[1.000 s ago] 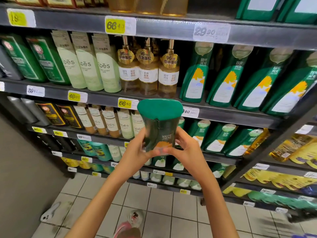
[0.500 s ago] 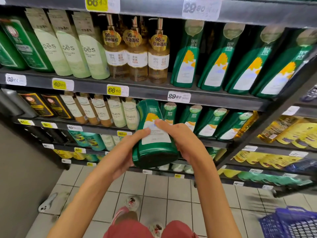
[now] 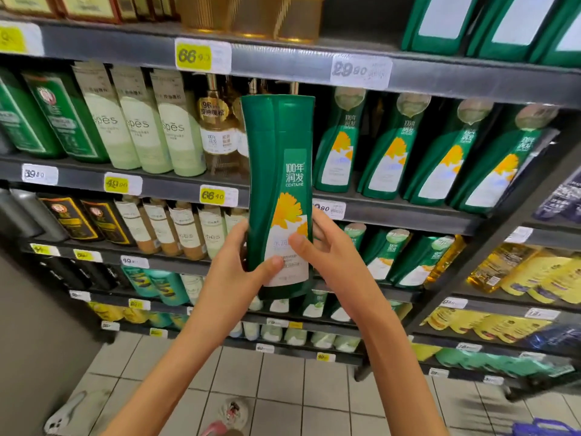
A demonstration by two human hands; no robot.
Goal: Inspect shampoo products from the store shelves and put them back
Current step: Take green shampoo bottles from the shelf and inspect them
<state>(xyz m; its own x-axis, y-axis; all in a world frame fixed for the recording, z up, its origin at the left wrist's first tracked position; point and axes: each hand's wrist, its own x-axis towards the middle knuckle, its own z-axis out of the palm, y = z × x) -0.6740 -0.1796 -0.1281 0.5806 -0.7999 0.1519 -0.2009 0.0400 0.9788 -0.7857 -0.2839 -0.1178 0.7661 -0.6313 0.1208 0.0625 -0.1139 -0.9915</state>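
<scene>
A tall green shampoo bottle [image 3: 278,171] with a yellow flower and a white label stands upright in front of the shelves, its label facing me. My left hand [image 3: 234,272] grips its lower left side, thumb across the label. My right hand [image 3: 327,250] holds the lower right side, thumb on the front and fingers behind. Matching green bottles [image 3: 390,149] stand in a row on the shelf to the right, at the same height.
Grey shelves [image 3: 408,212] hold pale green tubes [image 3: 138,121], amber pump bottles [image 3: 217,127] and yellow refill packs [image 3: 534,272] at the right. Price tags [image 3: 202,55] line the shelf edges. Tiled floor lies below, with a blue basket [image 3: 547,427] at the bottom right.
The bottle was tipped over in my hands half a second ago; now it stands upright, raised higher, label toward me. Both hands have shifted to its lower part.
</scene>
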